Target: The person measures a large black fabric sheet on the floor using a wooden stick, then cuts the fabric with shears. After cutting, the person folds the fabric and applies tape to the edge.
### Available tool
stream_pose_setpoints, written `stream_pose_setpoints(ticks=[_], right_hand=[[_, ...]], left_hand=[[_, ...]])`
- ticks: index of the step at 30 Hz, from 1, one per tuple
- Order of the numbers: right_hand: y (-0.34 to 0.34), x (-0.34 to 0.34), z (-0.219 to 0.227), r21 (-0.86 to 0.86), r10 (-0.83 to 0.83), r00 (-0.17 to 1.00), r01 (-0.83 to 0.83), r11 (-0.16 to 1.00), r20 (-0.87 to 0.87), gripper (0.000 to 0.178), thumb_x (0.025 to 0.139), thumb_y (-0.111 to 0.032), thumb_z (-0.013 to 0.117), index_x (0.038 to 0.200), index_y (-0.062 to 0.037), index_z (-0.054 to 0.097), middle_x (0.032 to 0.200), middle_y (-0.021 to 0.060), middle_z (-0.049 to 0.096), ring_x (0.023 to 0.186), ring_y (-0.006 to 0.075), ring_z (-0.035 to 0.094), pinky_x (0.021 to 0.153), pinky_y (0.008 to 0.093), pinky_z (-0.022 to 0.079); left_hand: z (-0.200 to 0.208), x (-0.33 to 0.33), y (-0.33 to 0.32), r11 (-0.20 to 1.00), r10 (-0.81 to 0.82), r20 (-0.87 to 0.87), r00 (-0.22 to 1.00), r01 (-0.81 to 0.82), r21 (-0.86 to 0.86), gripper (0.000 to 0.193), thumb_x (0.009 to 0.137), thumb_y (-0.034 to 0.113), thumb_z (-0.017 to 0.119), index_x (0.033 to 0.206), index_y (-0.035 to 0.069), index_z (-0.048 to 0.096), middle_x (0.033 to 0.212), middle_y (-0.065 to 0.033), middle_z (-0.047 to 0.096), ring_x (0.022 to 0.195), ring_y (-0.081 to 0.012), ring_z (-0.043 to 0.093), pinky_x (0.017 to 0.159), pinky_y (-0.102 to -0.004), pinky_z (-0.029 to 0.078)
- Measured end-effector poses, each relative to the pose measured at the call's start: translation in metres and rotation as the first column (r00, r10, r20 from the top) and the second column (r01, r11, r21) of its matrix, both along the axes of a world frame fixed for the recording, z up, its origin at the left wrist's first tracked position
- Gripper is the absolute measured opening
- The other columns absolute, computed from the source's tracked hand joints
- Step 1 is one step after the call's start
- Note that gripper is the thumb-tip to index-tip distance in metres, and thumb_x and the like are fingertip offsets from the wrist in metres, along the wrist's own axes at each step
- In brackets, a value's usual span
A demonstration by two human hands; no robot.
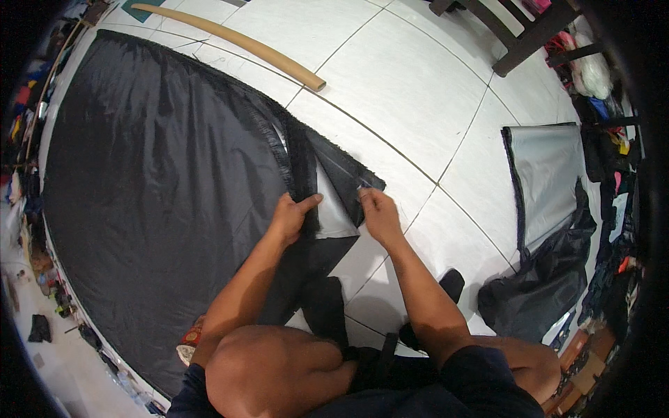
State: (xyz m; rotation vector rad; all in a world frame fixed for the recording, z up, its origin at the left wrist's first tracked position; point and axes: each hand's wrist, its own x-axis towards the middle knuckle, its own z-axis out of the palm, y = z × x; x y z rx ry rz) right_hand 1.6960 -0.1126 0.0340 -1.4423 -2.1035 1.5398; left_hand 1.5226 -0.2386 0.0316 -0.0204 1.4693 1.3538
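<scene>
A large sheet of black fabric (160,153) with a silvery underside lies spread over the white tiled floor, mostly to my left. Its right end is folded back in layers, and a triangle of the silver lining (333,212) shows between my hands. My left hand (293,217) is closed on a dark, frayed fabric edge, its thumb pointing right on top. At the right-hand corner, my right hand (380,216) pinches the outer black layer with thumb and fingertips. A small pale spot shows at that pinch, too small to make out.
Beyond the sheet lies a long tan tube (244,45). A folded silver-and-black fabric piece (547,188) rests on the right, with dark wooden furniture legs (526,52) behind it. A red printed roll (191,339) sits by my left knee. Mixed clutter lines both sides.
</scene>
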Motion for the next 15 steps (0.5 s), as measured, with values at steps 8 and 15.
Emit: stream_pose_setpoints(ticks=[8, 15], right_hand=[[-0.023, -0.015, 0.02, 0.499, 0.194, 0.976, -0.118, 0.859, -0.103, 0.02, 0.09, -0.027, 0.069, 0.094, -0.0071, 0.068, 0.084, 0.0106, 0.066, 0.083, 0.0303, 0.063, 0.071, 0.0431, 0.048], [-0.024, -0.018, 0.006, 0.409, 0.272, 0.962, -0.241, 0.88, -0.017, 0.02, 0.09, -0.028, 0.066, 0.087, -0.0084, 0.072, 0.083, 0.0103, 0.069, 0.083, 0.0316, 0.065, 0.075, 0.0446, 0.048]], left_hand=[[0.003, 0.0, 0.0, 1.0, 0.015, 0.039, 0.999, -0.016, 0.023, 0.034, 0.084, 0.01, 0.076, 0.111, -0.003, 0.06, 0.101, -0.0129, 0.069, 0.081, -0.0224, 0.067, 0.076, -0.0355, 0.055], [-0.002, -0.001, -0.002, 1.0, -0.017, 0.015, 1.0, 0.017, -0.006, 0.036, 0.084, 0.01, 0.077, 0.11, -0.005, 0.06, 0.102, -0.0142, 0.068, 0.086, -0.0229, 0.067, 0.078, -0.0368, 0.055]])
